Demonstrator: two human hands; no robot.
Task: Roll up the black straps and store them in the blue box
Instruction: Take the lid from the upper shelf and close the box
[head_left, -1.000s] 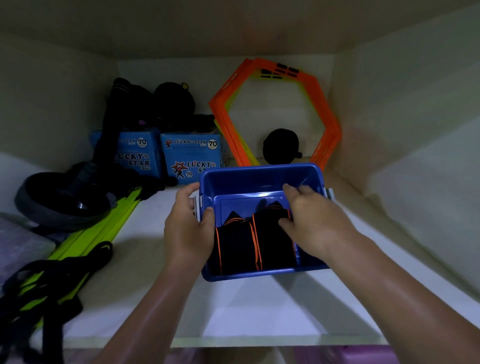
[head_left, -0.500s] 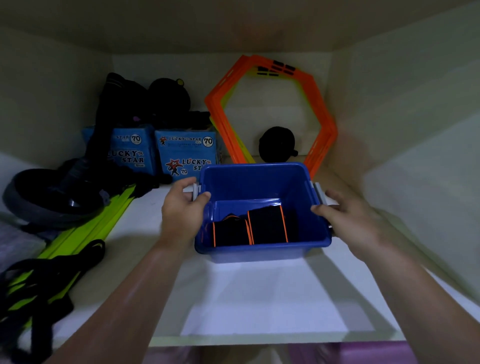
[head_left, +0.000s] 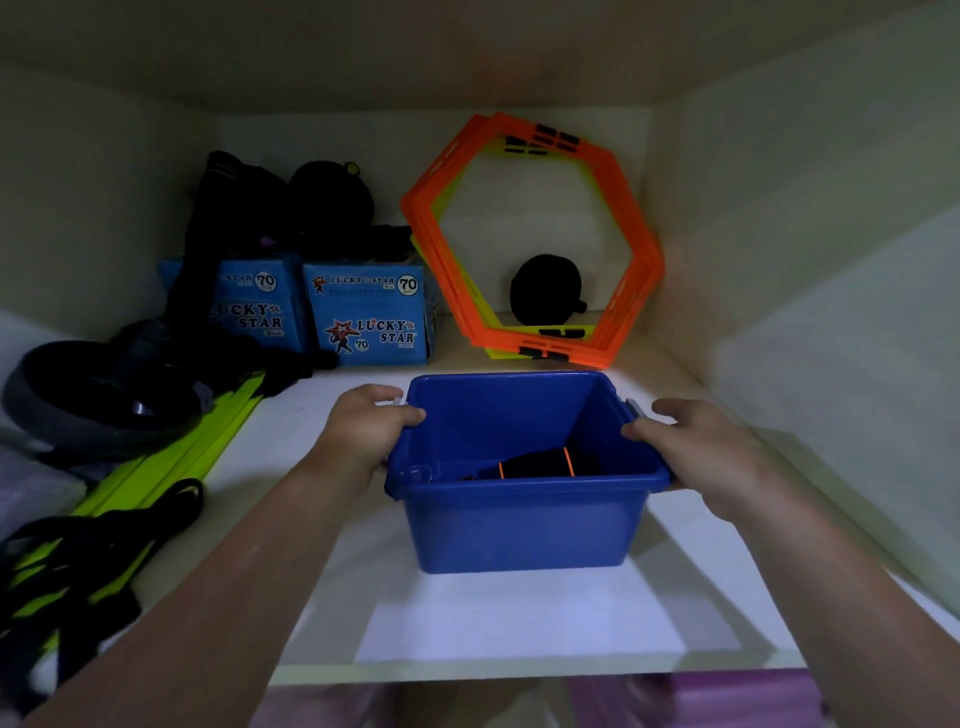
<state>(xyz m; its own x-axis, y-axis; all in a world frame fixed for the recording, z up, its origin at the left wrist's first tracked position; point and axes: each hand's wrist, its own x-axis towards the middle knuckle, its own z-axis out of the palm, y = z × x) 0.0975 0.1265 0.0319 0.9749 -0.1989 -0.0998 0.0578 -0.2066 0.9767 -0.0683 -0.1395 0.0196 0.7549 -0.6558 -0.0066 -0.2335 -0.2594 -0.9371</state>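
Gripping one blue box (head_left: 522, 525), two hands (head_left: 363, 434) (head_left: 696, 447)

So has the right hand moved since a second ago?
Yes. The right hand came out of the blue box, where it touched the straps, and now grips the box's right rim.

Blue box (head_left: 524, 525): open-topped, upright, rim level, held between the fingers at its two side rims. Black straps (head_left: 535, 462): rolled, orange-edged, lying on the box floor, below and between the fingertips, partly hidden by the near wall.
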